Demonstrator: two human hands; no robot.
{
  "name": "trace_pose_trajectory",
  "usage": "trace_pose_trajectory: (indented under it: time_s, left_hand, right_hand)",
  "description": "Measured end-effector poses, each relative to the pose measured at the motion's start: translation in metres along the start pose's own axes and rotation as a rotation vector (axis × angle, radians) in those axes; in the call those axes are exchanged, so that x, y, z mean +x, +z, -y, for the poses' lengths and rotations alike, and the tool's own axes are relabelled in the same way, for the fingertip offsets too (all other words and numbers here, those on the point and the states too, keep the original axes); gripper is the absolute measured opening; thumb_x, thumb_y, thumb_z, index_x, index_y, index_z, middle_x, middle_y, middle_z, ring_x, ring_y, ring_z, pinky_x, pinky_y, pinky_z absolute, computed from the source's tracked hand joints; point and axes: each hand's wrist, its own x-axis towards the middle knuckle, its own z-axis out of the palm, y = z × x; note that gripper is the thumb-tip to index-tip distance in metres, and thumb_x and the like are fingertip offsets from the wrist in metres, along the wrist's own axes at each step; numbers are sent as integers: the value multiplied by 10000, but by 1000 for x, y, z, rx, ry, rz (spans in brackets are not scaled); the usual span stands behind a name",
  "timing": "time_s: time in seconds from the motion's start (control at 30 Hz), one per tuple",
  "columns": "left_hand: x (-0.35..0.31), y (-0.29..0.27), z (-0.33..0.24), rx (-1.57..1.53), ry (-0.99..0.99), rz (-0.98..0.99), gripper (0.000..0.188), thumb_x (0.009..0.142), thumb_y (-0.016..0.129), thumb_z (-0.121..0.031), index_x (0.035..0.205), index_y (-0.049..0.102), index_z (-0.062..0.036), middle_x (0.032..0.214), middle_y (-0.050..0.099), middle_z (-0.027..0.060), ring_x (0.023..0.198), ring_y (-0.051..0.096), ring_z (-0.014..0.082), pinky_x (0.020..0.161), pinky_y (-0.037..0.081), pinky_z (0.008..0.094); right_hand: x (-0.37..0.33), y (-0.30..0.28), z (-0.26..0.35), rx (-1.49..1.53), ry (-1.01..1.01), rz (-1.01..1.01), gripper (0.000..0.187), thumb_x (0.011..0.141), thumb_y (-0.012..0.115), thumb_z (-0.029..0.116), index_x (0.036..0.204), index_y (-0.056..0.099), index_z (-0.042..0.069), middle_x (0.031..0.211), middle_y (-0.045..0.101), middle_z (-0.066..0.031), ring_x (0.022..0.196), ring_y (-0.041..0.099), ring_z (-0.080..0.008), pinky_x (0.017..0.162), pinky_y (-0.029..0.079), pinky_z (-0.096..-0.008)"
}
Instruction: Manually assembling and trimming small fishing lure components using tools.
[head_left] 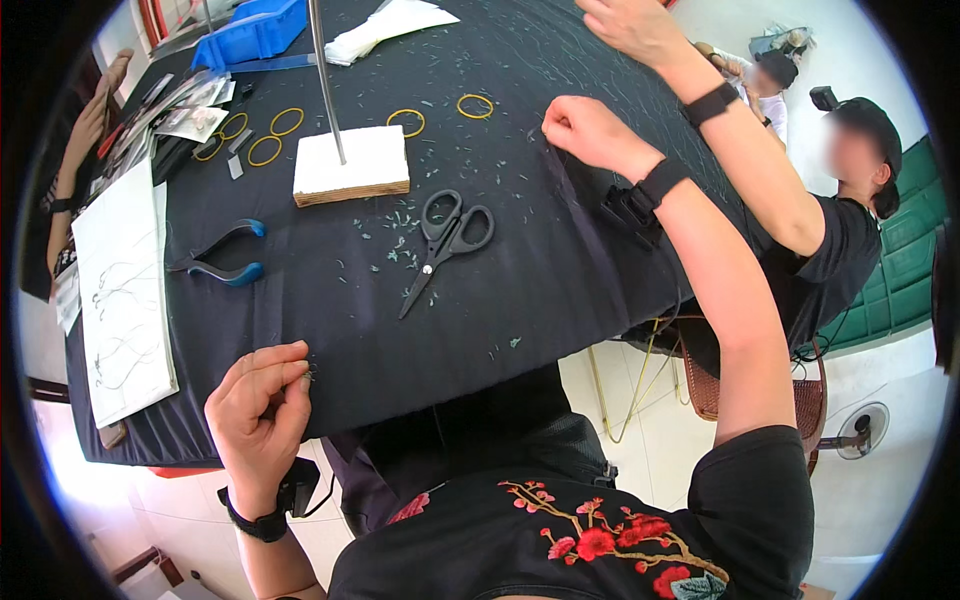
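My left hand point(255, 412) is closed in a pinch over the table's near edge. A tiny, thin strand-like bit shows by its fingertips, too small to name. Stretched far out to the right, my right hand point(598, 136) is closed too, thumb against curled fingers; what it pinches, if anything, cannot be made out. Between the hands lie black-handled scissors point(447, 240), blades slightly apart. Blue-handled pliers point(232, 262) rest beyond my left hand, handles spread. Small greenish clippings point(395, 245) are scattered around the scissors.
A metal rod point(327, 95) rises from a white block point(352, 165). Around it lie several yellow rings point(286, 122). White sheets with thin strands point(125, 300) cover the left edge, near piled packets point(190, 120). A blue bin point(255, 32) stands far back. A co-worker's arm point(750, 140) reaches in at right.
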Motion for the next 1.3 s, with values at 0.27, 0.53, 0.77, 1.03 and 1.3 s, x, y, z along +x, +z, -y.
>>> trace_pose_trajectory:
  time_s: [0.27,0.53,0.77,1.03,1.3]
  left_hand:
    - [0,-1,-1,4,-2,9,93,673,587,84,746,603,30,853,634,102,565,529,62,489,406,164]
    - [2,0,-1,18,19,18,91,668,591,83,742,603,30,848,634,104,570,532,62,490,405,165]
    - [0,-1,-1,6,0,4,94,668,588,87,742,605,32,844,633,106,556,527,63,475,399,165]
    - [1,-2,-2,34,27,10,92,669,586,89,740,603,33,840,632,103,531,505,54,461,383,160]
    - [-1,1,0,0,18,-14,81,682,588,81,745,604,33,843,631,102,526,498,51,465,383,161]
  right_hand:
    - [7,5,-16,31,111,-55,194,816,528,166,821,603,-14,659,585,-75,595,533,-134,577,435,-288]
    - [-29,-26,13,86,351,19,302,749,631,290,773,621,-11,625,583,-33,592,537,-101,544,427,-242]
    - [-56,-17,43,50,192,72,300,677,672,280,719,605,-10,682,599,-153,686,599,-275,624,464,-351]
    - [-70,-12,39,20,65,10,129,738,558,113,732,577,-15,715,583,-162,728,570,-320,655,449,-384]
    - [-72,-53,25,42,19,-26,122,801,520,105,818,534,-15,717,545,-139,666,534,-254,612,427,-323]
